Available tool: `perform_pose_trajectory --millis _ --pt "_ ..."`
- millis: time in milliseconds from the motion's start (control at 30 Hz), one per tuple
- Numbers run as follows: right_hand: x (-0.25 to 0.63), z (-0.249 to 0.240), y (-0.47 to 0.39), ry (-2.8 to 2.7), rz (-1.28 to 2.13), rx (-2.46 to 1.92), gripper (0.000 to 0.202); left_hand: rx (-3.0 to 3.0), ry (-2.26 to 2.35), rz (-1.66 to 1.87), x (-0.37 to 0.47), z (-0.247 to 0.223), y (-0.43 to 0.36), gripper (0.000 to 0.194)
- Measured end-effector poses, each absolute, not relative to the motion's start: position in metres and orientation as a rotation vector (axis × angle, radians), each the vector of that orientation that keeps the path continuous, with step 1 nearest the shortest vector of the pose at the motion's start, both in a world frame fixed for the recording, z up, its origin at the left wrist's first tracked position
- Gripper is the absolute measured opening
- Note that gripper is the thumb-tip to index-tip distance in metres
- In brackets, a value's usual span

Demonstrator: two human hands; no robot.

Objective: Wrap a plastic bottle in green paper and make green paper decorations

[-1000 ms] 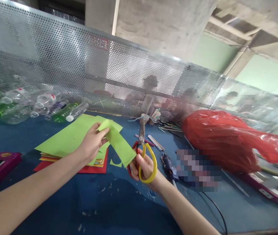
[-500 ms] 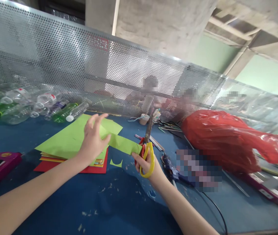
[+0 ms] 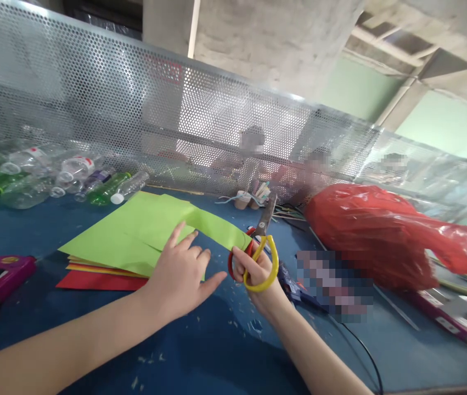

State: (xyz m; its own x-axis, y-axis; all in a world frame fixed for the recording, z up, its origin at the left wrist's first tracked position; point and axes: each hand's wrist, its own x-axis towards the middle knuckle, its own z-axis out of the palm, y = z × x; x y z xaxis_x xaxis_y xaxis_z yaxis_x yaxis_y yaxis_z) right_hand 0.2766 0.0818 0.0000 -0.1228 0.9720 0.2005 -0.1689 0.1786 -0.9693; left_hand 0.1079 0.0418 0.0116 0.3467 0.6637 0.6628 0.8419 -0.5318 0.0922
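In my right hand (image 3: pixel 253 267) are scissors (image 3: pixel 266 216) with one yellow and one red handle loop, their blades pointing up and away. The same hand pinches the near end of a light green paper strip (image 3: pixel 225 230). That strip arches to the left, its far end over the paper stack (image 3: pixel 122 230). My left hand (image 3: pixel 184 271) is open with fingers spread, holding nothing, at the stack's near right corner. Green sheets top the stack, with yellow and red paper (image 3: pixel 97 280) below. A small green scrap (image 3: pixel 203 272) is mostly hidden behind my left hand.
Plastic bottles (image 3: pixel 72 173) lie at the back left. A purple-and-white device (image 3: pixel 9 274) sits at the left edge. Beyond my right hand lies a blue glue gun (image 3: pixel 294 288) with its cord. A red plastic bag (image 3: pixel 365 236) and a perforated metal screen (image 3: pixel 217 120) stand behind.
My left hand has come off the strip's far end, moving nearer and to the right. My right hand has shifted slightly right with the scissors and strip.
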Motion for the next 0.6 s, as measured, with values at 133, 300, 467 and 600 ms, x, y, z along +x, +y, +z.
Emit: perform_pose_trajectory --millis 133,300,467,600 --pt "0.276 0.005 0.079 -1.291 1.291 -0.859 0.031 -2.828 -1.87 -1.325 0.105 0.014 0.051 0.054" --pt "0.274 0.003 0.075 -1.426 1.344 -0.886 0.032 -3.174 -1.888 -2.405 0.113 0.01 0.057 0.037" --pt "0.275 -0.008 0.075 -1.505 1.29 -0.88 0.038 -2.281 -1.981 -3.32 0.111 0.012 0.067 0.024" --pt "0.278 -0.005 0.063 -1.665 1.273 -0.762 0.045 -1.652 -1.885 -3.784 0.103 0.025 0.073 0.013"
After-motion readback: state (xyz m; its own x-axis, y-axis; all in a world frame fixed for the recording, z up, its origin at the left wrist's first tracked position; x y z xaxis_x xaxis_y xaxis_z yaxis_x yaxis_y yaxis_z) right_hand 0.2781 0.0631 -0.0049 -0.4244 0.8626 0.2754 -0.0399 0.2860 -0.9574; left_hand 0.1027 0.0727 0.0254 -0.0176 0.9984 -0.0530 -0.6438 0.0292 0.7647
